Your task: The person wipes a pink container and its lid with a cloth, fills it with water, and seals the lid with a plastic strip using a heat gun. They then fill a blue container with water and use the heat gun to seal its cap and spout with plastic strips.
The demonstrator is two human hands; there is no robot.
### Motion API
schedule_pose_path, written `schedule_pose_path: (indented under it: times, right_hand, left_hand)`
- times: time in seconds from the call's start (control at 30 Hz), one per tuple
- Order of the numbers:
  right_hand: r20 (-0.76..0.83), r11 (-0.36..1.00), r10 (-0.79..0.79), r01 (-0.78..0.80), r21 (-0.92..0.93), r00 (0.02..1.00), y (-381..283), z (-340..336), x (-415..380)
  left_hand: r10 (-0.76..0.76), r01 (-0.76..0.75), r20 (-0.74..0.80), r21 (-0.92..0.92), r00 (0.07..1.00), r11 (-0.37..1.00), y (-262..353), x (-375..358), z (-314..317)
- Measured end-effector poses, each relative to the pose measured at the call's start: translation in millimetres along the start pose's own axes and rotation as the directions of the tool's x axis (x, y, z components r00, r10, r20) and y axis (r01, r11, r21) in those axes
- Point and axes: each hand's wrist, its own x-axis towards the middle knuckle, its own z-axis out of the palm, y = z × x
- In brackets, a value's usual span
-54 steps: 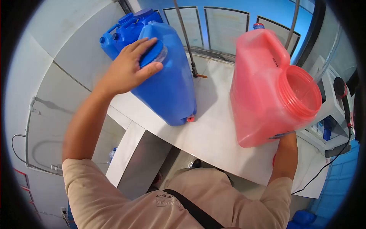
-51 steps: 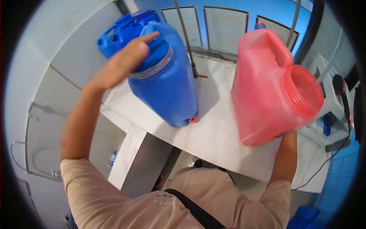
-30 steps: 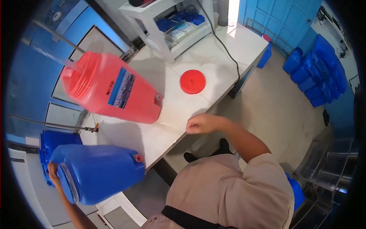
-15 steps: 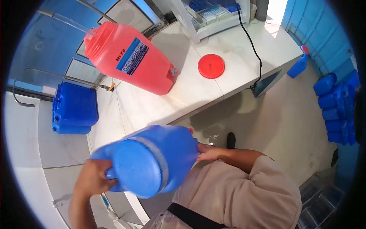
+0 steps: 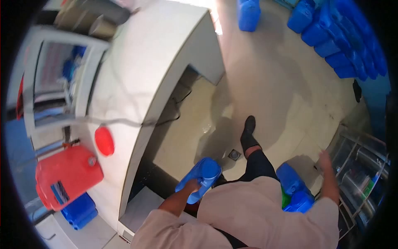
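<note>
While the left hand (image 5: pixel 191 185) has its fingers closed around the handle of the blue jug (image 5: pixel 210 167), whose round cap sits just ahead of those fingers, the right hand (image 5: pixel 326 161) is blurred, so whether its fingers are spread or curled cannot be told. Well to the left of the gripping fingers, the red container (image 5: pixel 76 172) and 1 round red lid (image 5: pixel 104 141) rest on the white counter (image 5: pixel 161 29). Below and left of the right fingers are blue containers (image 5: pixel 291 179), with a clear rack (image 5: pixel 360 166) to those fingers' right.
</note>
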Motion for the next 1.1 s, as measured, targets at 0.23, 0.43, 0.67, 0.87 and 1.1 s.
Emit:
schedule_pose_path:
  times: [0.23,0.43,0.67,0.87,1.1]
  right_hand:
    - [0.366,0.517,0.77,-0.847,0.121,0.522,60,-105,-209]
    - [0.877,0.114,0.344,-0.942,0.315,0.335,-27,41,-274]
    - [0.71,0.751,0.058,-0.499,0.432,0.702,-135,-4,-46]
    - [0.259,0.697,-0.239,-0.021,0.717,0.936,-268,-146,205]
    - [-0.245,0.466,-0.69,0.677,0.57,0.681,-563,-419,176]
  left_hand:
    - [0.094,-0.094,-0.005,0.031,0.996,0.995,202,186,-118]
    - [0.287,-0.429,-0.418,-0.3,0.862,0.852,345,342,-252]
    - [0.391,-0.552,-0.461,-0.818,0.797,0.161,439,159,-386]
    - [0.293,-0.541,-0.673,-0.189,0.679,0.82,246,-130,-326]
    - [-0.179,-0.318,-0.98,-0.198,0.087,0.927,-37,-247,-293]
